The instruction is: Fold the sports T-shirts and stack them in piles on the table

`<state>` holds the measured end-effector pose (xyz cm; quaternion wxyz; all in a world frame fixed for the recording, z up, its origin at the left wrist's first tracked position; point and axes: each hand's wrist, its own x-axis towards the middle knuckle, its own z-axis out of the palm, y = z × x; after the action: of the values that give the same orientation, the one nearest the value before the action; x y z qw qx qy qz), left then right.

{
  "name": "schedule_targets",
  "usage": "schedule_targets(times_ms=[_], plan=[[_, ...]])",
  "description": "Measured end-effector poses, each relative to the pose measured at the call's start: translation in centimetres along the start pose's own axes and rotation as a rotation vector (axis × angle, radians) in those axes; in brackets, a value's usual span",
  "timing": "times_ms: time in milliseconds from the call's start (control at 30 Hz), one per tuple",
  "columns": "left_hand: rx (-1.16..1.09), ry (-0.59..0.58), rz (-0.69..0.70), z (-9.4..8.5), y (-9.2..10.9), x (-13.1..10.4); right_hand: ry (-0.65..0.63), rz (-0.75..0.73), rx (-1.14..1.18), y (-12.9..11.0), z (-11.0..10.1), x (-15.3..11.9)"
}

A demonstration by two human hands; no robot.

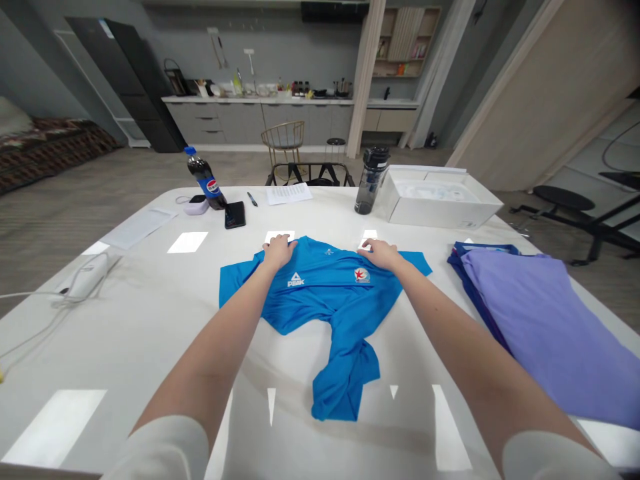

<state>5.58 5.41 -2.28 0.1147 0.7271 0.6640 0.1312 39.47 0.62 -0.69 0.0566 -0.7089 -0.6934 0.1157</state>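
Observation:
A blue T-shirt [325,300] lies front up on the white table, its shoulders spread and its lower part bunched and twisted toward me. White lettering and a round badge mark its chest. My left hand [280,252] is closed on the shoulder at the left of the collar, fingers bent over the cloth. On the other side of the collar, my right hand [382,255] grips the opposite shoulder between thumb and fingers. The fingertips of both hands are partly hidden.
Folded purple and navy clothes [545,320] lie at the right. Along the back of the table [165,347] stand a white box [440,210], a dark water bottle [371,183] and a cola bottle [206,180], near a phone [235,215]. A white corded device [87,277] sits left.

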Motion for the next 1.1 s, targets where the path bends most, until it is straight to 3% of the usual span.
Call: schedule_targets(times_ms=[233, 400, 500, 633, 733, 800, 867, 900, 1000, 1067, 1100], plan=[[-0.08, -0.12, 0.081, 0.8, 0.6, 2.8, -0.468, -0.162, -0.07, 0.5, -2.0, 0.6], [-0.593, -0.216, 0.167, -0.4, 0.3, 3.3, -0.48, -0.234, 0.257, 1.0, -3.4, 0.1], [-0.803, -0.327, 0.072, -1.6, 0.2, 3.4, -0.528, -0.058, 0.41, 1.6, -3.9, 0.6], [-0.816, -0.426, -0.106, -2.7, 0.0, 3.9, -0.655, 0.226, 0.409, 1.6, -4.2, 2.1], [-0.694, -0.49, -0.216, -2.8, -0.2, 4.1, -0.771, 0.127, 0.349, 1.1, -4.3, 2.5], [-0.619, -0.42, -0.205, -3.0, -0.1, 3.9, -0.792, 0.007, 0.349, 0.9, -4.4, 2.3], [-0.632, -0.294, -0.079, -3.3, 0.1, 3.6, -0.646, -0.102, 0.327, 1.0, -4.5, 1.7], [-0.66, -0.215, 0.013, -3.6, 0.3, 3.6, -0.504, -0.151, 0.324, 1.1, -4.5, 1.3], [-0.746, 0.068, 0.251, -4.4, 1.0, 3.9, 0.057, -0.246, 0.395, 1.7, -4.1, 0.3], [-0.756, 0.221, 0.323, -4.5, 1.5, 4.6, 0.376, -0.193, 0.404, 1.9, -3.3, 0.1], [-0.742, 0.267, 0.328, -4.2, 1.8, 5.0, 0.465, -0.12, 0.37, 1.8, -2.8, 0.2]])
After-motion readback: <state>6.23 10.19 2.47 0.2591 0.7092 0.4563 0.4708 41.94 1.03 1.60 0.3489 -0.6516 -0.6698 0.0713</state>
